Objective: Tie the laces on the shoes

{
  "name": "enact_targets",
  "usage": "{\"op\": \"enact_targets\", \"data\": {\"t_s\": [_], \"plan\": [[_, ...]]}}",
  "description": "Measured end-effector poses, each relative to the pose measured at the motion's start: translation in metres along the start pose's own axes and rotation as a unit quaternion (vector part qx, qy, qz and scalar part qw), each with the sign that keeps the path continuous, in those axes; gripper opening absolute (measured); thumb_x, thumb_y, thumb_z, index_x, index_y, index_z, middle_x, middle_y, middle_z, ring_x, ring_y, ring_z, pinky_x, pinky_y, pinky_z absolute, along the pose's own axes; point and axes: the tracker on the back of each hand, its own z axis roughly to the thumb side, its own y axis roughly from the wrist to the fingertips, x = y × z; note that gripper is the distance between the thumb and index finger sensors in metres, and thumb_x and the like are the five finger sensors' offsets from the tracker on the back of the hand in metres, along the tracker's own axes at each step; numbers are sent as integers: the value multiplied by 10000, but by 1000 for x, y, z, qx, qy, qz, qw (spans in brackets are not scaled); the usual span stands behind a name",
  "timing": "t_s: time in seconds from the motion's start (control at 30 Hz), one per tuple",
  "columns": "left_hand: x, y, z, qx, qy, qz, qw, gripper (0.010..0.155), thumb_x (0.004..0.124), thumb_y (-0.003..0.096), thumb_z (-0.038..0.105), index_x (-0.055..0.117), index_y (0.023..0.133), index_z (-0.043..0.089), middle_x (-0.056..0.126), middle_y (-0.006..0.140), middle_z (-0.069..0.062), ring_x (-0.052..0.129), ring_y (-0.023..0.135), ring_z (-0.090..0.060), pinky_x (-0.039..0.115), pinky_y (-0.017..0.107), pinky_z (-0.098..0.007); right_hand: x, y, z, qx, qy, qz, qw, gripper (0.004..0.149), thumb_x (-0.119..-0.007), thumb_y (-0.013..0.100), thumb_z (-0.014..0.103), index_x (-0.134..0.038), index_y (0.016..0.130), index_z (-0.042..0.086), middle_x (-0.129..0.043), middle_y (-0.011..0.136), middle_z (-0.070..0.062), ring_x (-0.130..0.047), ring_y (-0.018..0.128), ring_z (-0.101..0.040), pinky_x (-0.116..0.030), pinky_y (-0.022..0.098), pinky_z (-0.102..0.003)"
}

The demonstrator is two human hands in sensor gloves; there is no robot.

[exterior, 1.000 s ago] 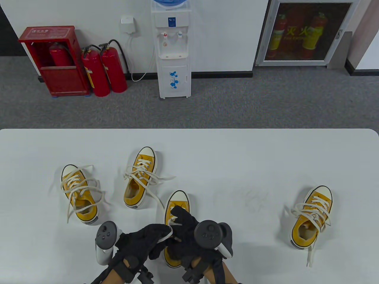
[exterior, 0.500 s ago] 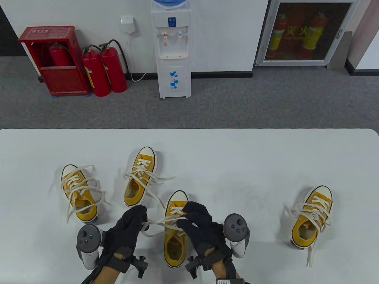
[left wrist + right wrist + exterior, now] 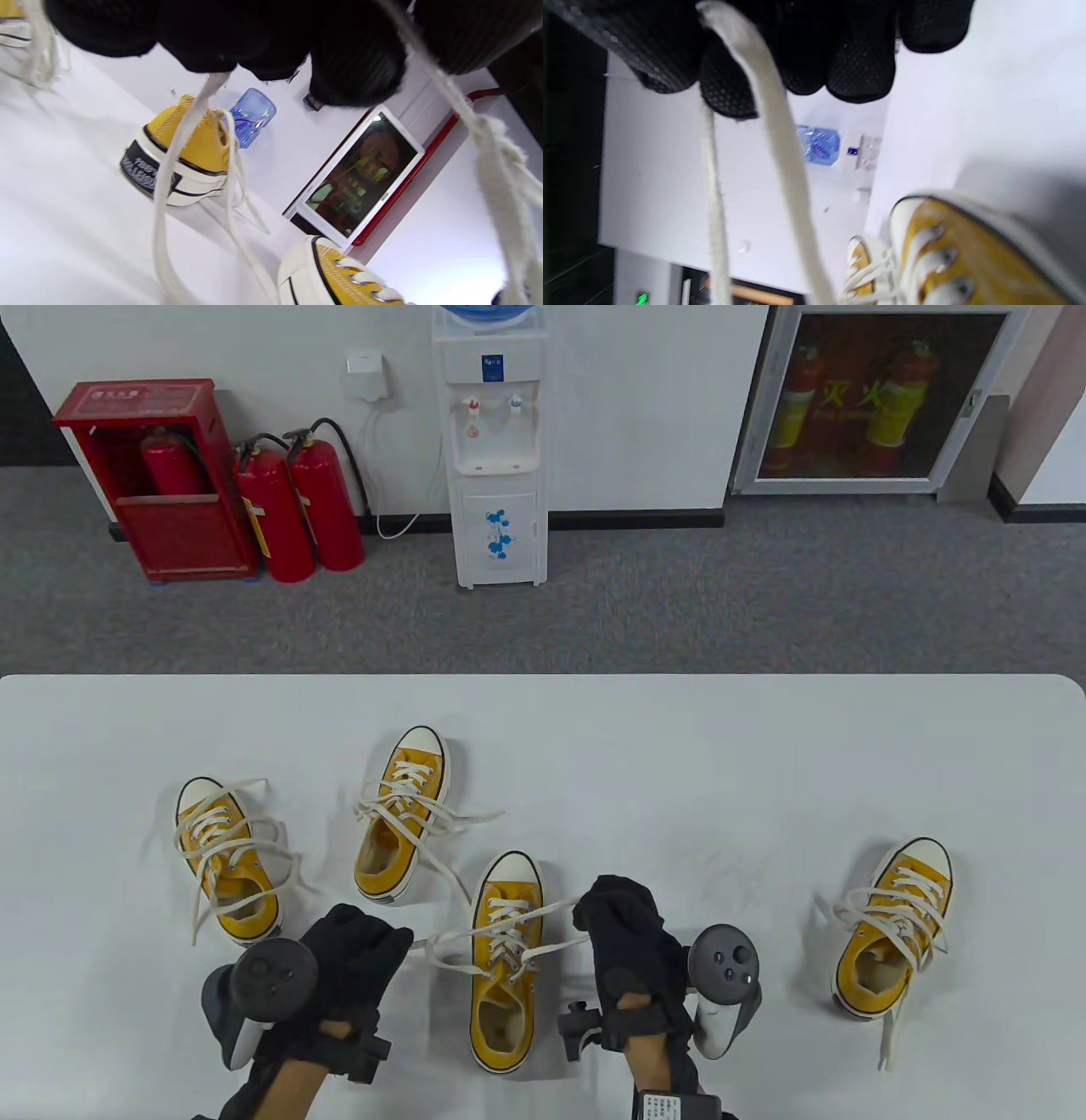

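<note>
A yellow canvas shoe with white laces stands at the table's near middle, toe pointing away. My left hand is to its left and grips a white lace loop. My right hand is to its right and grips the other lace strands. The laces run taut from the shoe's eyelets to both hands. In the left wrist view my fingers close on the lace. In the right wrist view my fingers close on the lace above the shoe.
Three more yellow shoes with loose laces stand on the white table: one far left, one left of centre, one at the right. Beyond the table's far edge are grey carpet, a water dispenser and fire extinguishers.
My hands were together over the shoe a second ago. They have moved apart, left hand leftward and right hand rightward, drawing the laces out sideways and taut.
</note>
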Motion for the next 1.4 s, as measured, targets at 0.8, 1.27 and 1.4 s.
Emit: {"op": "enact_targets", "data": {"t_s": [0.8,1.27,1.4], "plan": [[-8,9,-23,-94,164,-89,978,345,839,437,625,978,437,310,968,551,32,974,310,-199,863,342,-498,59,21,-13,-60,-341,-170,923,403,-789,458,526,-951,624,196,-678,960,-37,-699,874,-347,-487,686,-606],[-10,11,-28,-122,199,-130,964,352,830,439,632,979,423,314,974,530,39,976,290,-188,870,330,-489,79,25,-20,-113,-324,-195,919,406,-770,463,488,-923,710,204,-634,996,-41,-666,902,-351,-462,695,-609],[-10,10,-28,-121,203,-126,964,350,831,439,631,980,420,314,975,527,38,977,288,-189,871,328,-491,82,25,-19,-114,-325,-200,917,406,-775,461,486,-923,712,203,-632,999,-39,-664,905,-350,-459,696,-610]]}}
